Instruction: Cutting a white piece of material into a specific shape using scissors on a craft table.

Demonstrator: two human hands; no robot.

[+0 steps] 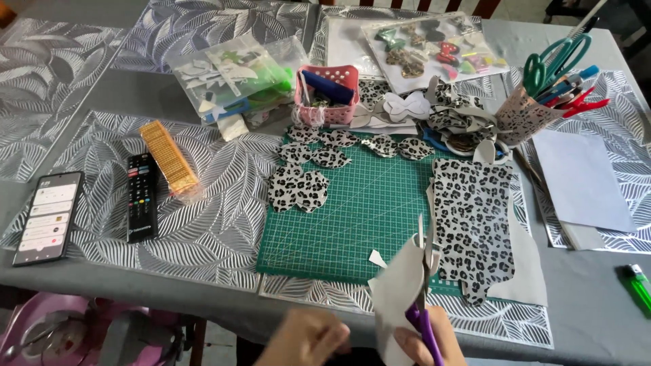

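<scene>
A grey worktop (590, 318) carries silver leaf-patterned placemats (203, 224) and a green gridded cutting mat (352, 210); a pink object on the floor shows below its near edge. On the mat lie leopard-print petal cut-outs (298, 188) and a large leopard-print sheet (473, 224). A black smartphone (49, 217), a black remote control (142, 196) and a green lighter (638, 283) lie around it.

At the near edge, purple-handled scissors (423, 298) stand almost upright, long axis vertical, blade tips pointing away toward the mat, slightly parted and biting into a grey piece of material (397, 298) held on edge.

The right hand (427, 339) comes up from below, its grip closed around the purple handles. The left hand (305, 339) sits just beside it, its grip pinched on the grey piece's lower edge.
</scene>
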